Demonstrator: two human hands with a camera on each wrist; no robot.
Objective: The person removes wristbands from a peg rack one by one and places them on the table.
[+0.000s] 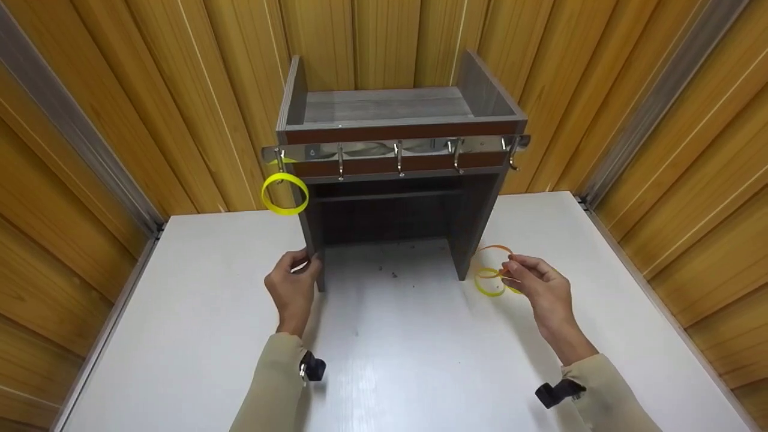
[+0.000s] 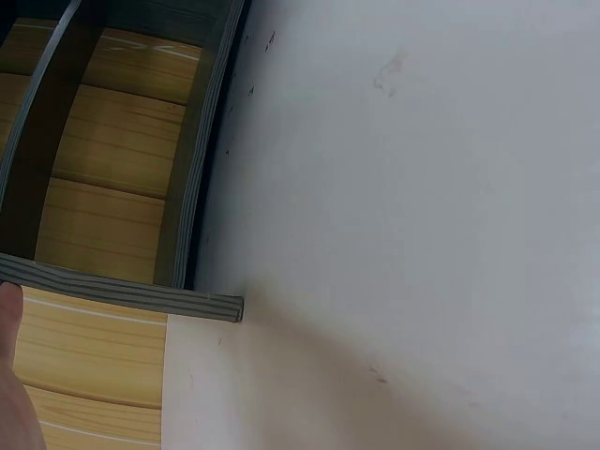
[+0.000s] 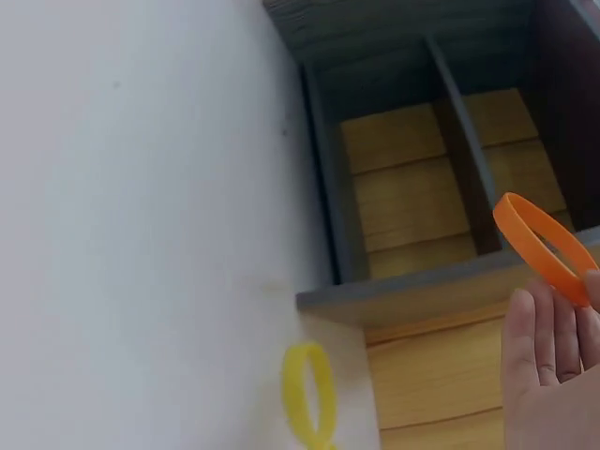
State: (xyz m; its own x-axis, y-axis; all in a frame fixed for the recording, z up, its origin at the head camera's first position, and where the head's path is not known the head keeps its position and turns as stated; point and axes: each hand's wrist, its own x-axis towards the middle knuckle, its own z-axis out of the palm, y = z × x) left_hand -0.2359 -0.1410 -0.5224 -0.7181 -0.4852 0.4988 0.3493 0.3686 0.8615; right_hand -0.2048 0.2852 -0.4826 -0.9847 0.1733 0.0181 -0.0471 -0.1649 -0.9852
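A grey wooden rack (image 1: 489,210) stands on the white table, with a metal hook strip (image 1: 369,150) across its front. From the leftmost hook hangs a yellow wristband (image 1: 284,211). My left hand (image 1: 293,291) grips the lower front edge of the rack's left side panel (image 2: 122,292); only part of that hand shows in the left wrist view. Beside the right panel, my right hand (image 1: 549,297) pinches an orange wristband (image 3: 534,251) between thumb and fingers. Below it, a yellow wristband (image 3: 298,394) lies on the table, and part of another yellow band shows beside it.
Several other hooks (image 1: 400,159) run along the strip. The rack has an upper tray (image 1: 390,107) and a shelf underneath. Wood-patterned walls (image 1: 384,42) enclose the white table (image 1: 390,354) at the back and sides. Small dark specks lie under the rack.
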